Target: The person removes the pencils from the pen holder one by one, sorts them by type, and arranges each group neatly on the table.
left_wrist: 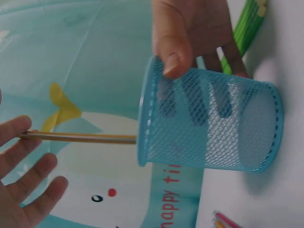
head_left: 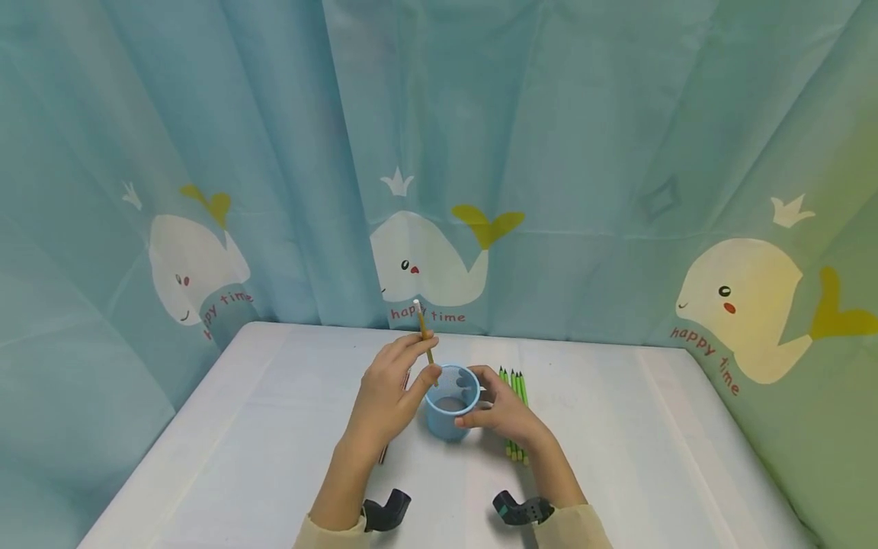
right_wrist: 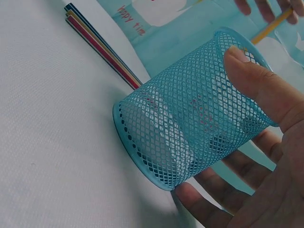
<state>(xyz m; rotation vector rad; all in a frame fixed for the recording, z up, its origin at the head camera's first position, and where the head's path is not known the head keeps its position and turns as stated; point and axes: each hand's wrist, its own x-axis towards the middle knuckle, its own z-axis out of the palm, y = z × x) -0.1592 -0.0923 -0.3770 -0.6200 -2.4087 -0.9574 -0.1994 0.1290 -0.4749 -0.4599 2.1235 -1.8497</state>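
My left hand (head_left: 384, 393) pinches a slim yellow pencil (head_left: 422, 322) between fingertips and thumb, its white end pointing up. The pencil's lower end overlaps the mouth of a light blue mesh pen holder (left_wrist: 199, 123) in the left wrist view. Around the right side of that holder curls my right hand (head_left: 511, 415), thumb near the rim and fingers along the far wall. Through the mesh (right_wrist: 175, 114) no other pencils show inside. The holder's base is close over the white table.
Several green pencils (head_left: 514, 381) lie side by side just right of the holder, partly behind my right hand. Left of it lie several dark, red and yellow pencils (right_wrist: 99, 42), mostly hidden by my left hand in the head view. A whale-print curtain (head_left: 583, 152) hangs behind the table (head_left: 686, 457).
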